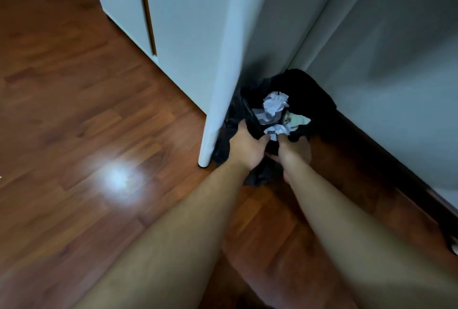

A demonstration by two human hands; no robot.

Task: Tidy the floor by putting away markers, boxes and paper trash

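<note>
The black bin bag (309, 90) rim is pinched by left hand (247, 150) and right hand (293, 148), presumably kept open for crumpled paper (273, 106).

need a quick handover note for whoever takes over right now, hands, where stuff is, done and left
Left hand: shut on the near rim of the black bag.
Right hand: at the same rim; grip unclear.
Bag stands on the floor between the white cabinet and the wall.
Done: crumpled paper is in the bag.
Left: no markers or boxes in view; look around the rest of the floor.
</note>
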